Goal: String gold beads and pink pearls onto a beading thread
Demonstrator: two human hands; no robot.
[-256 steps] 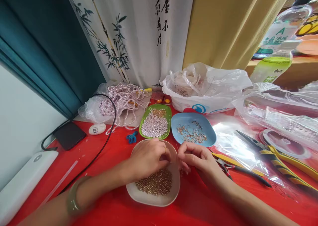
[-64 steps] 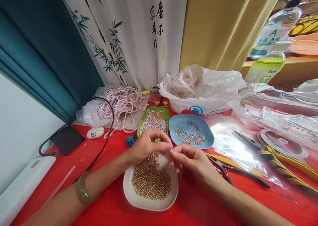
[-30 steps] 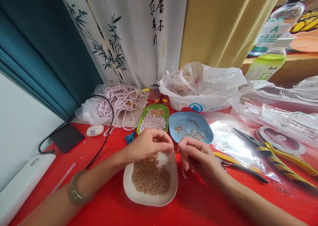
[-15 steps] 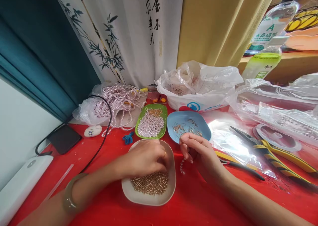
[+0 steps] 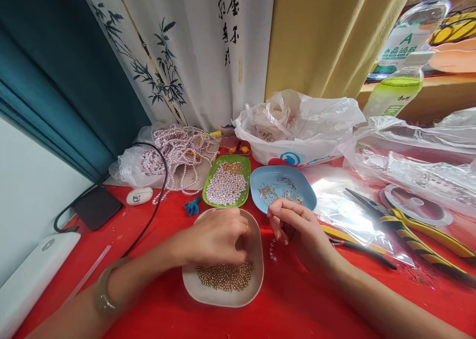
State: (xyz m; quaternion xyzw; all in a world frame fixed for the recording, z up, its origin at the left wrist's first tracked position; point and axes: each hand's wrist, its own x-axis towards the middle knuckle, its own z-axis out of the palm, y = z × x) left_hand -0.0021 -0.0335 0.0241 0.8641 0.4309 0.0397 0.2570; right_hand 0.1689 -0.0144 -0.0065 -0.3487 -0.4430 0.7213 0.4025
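Observation:
My left hand [image 5: 219, 237] reaches over a white tray [image 5: 223, 300] that holds small gold beads [image 5: 226, 277]. Its fingers are curled downward and closed at the beads, with the tips turned out of sight. To the right, my right hand [image 5: 303, 225] is raised near a blue tray [image 5: 308, 182], thumb and fingertips pinched together. A short strand of clear beads [image 5: 273, 249] dangles below those fingers. Metal pins and small findings [image 5: 280, 192] lie in the blue tray. Beside it, a green tray [image 5: 245, 165] carries pale pink pearl beads [image 5: 225, 186] and some gold ones.
Long-nosed pliers [image 5: 412, 230] and a smaller pair with dark handles [image 5: 364, 253] lie on the right. Pink pearl strands [image 5: 178, 150] are heaped at the back left, near a black cable [image 5: 163, 172]. A plastic bag [image 5: 297, 135] stands behind the trays. A blue clip [image 5: 192, 206] is left of them.
Both hands stay almost where they were, with only a slight shift of the left fingers over the gold beads. The view has moved a little.

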